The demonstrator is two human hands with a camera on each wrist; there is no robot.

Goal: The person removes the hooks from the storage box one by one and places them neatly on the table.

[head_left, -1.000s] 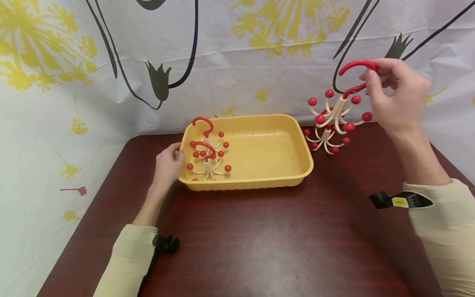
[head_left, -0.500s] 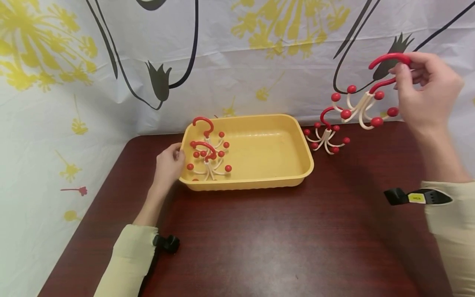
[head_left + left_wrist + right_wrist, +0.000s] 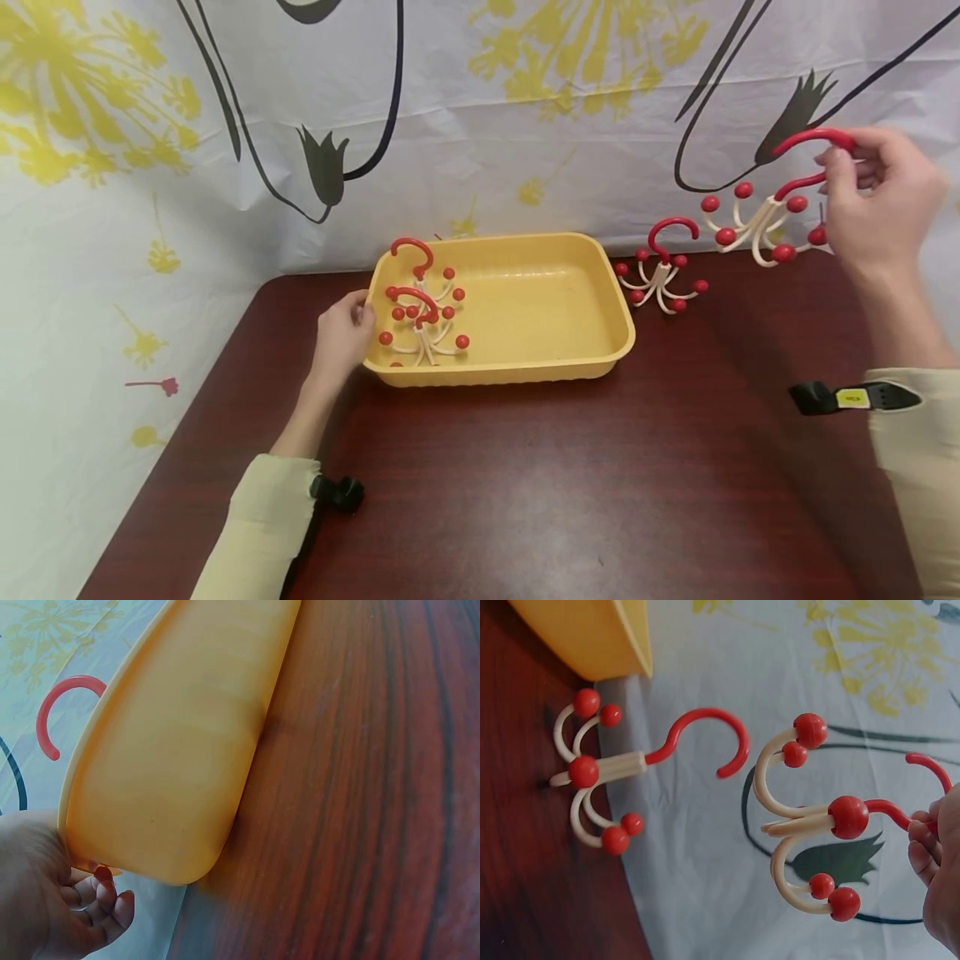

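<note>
My right hand (image 3: 885,196) holds a multi-arm hanger (image 3: 762,221) by its red hook, up in the air at the right. Its cream arms curve outward and end in red balls. A second such hanger (image 3: 660,283) stands on the table beside the tray's right end, hook upward, also in the right wrist view, where that hanger (image 3: 607,765) is apart from the held one (image 3: 810,817). With thumb and fingers, my left hand (image 3: 341,333) grips the left rim of a yellow plastic tray (image 3: 510,372). Inside its left end are two more hangers (image 3: 422,342), one behind the other.
The dark red-brown wooden table (image 3: 540,475) carries the tray near its back edge. Behind and to the left hangs a white cloth (image 3: 465,142) printed with yellow and grey flowers. Each wrist bears a black strap with a small camera (image 3: 813,398).
My right hand has carried its hanger to the right, away from the standing hanger, then slightly lower. The left hand and the tray have stayed in place.
</note>
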